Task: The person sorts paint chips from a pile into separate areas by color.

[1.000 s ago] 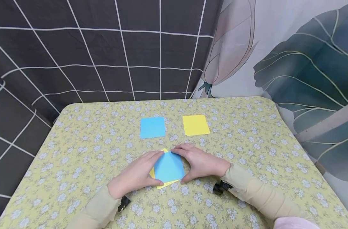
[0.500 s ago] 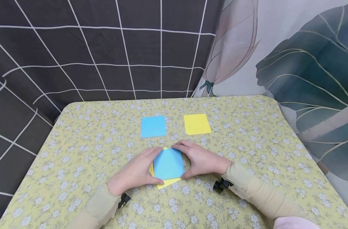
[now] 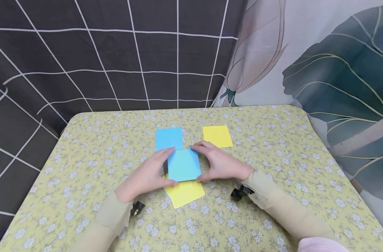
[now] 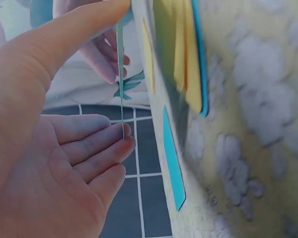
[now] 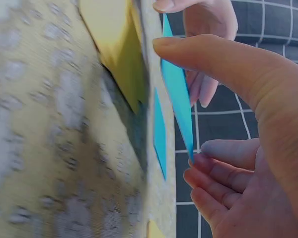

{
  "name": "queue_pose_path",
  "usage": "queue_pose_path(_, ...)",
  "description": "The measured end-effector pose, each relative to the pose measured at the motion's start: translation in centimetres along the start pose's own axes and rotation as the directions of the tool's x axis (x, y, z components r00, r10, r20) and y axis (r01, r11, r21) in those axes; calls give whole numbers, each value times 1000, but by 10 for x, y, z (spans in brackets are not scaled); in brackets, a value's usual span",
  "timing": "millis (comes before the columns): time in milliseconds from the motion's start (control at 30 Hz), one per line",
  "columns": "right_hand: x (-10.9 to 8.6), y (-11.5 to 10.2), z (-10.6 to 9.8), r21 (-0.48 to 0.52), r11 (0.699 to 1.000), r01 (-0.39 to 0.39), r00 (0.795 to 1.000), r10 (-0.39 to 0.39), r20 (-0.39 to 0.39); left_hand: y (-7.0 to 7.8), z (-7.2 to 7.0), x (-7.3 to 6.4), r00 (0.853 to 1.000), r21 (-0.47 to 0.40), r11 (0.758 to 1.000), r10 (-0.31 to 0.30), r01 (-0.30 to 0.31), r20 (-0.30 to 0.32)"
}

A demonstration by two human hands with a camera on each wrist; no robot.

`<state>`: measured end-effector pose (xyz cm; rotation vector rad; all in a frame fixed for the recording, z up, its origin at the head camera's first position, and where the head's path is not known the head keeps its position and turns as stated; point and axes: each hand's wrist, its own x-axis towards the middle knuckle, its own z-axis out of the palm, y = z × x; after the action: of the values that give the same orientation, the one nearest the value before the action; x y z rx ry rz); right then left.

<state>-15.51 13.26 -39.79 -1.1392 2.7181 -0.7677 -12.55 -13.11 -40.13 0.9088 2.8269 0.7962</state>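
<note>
Both hands hold a single blue square card (image 3: 183, 165) between thumbs and fingertips, raised off the pile. My left hand (image 3: 150, 173) grips its left edge, and my right hand (image 3: 219, 162) its right edge. Seen from the left wrist, the card (image 4: 121, 84) shows edge-on as a thin line from thumb to fingertips. The right wrist view shows the blue face (image 5: 178, 91) well apart from the table. Below it lies a small pile with a yellow square card (image 3: 185, 196) on top; yellow and blue layers (image 4: 191, 54) show at its side.
Toward the back, a blue square (image 3: 168, 138) lies on the left and a yellow square (image 3: 217, 135) on the right. A floral yellow cloth (image 3: 84, 168) covers the table. Behind stands a dark gridded curtain (image 3: 116, 52), with a leaf-patterned hanging (image 3: 339, 70) at the right.
The blue card has been lifted off the pile and carried away from the body by both hands, uncovering the yellow card beneath. The two squares at the back have stayed put.
</note>
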Motion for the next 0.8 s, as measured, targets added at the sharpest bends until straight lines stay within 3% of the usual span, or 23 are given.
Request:
queue_pose_path(267,28,10,-11,-20,1000,5,999,-5,-47,-14,-13,16,999,-36,999,-28,28,-20)
queue_pose_path(500,68,16,-17,-57,998,9,998,-12,-66,-35,-42,41,997,-16,997,-75,75,-4)
queue_pose_path(667,97,20,-19,-74,997,-19,997,13,-82,-49,-62,59,994,30,994,-108,108,3)
queue_pose_path(800,114,25,-14,-82,994,-66,996,61,-63,-58,-68,68,992,36,992,-125,124,22)
